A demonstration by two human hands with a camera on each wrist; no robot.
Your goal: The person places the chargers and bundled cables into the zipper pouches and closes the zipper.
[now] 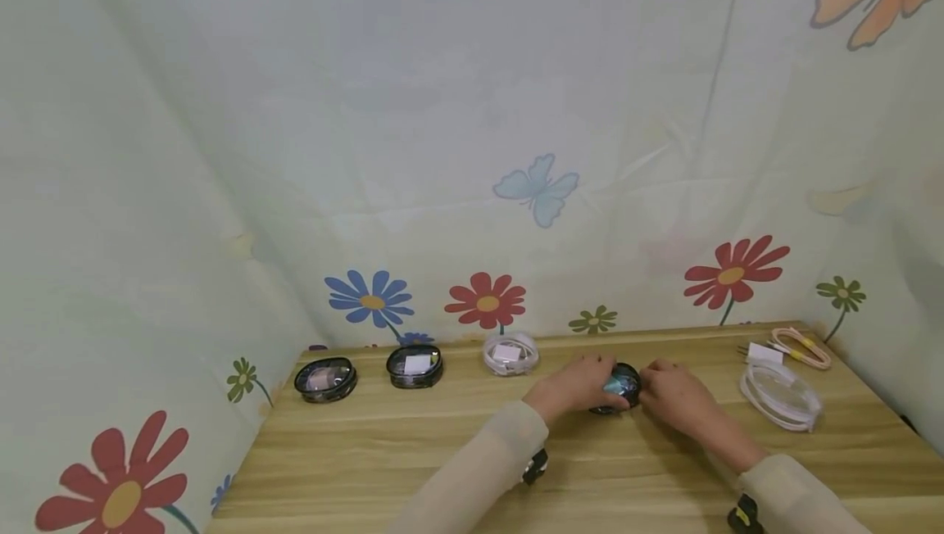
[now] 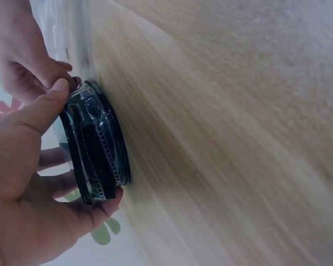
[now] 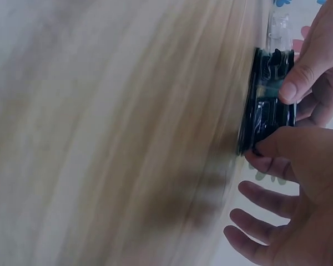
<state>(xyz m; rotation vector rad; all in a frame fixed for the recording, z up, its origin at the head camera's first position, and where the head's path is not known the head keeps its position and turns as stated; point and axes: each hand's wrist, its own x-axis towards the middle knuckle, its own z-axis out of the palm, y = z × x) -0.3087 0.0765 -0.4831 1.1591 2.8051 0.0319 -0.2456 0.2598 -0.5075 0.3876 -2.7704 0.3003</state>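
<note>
1. Blk-rimmed clear pouch on tbl, right of ctr, btwn both hands; long axis approx. left–right, partly hidden; zip side faces near.
2. L hand at pouch's left part, R hand at its right end; both touching, so neither's nearer.
3. L hand: grips pouch, thumb + fingers curled round it.
4. R hand: thumb + forefinger pinch right end, poss. zip tab, can't tell; other fingers spread, free.

A pale, creased backdrop (flowers, butterflies) rises behind; the tabletop is wood-grained.
</note>
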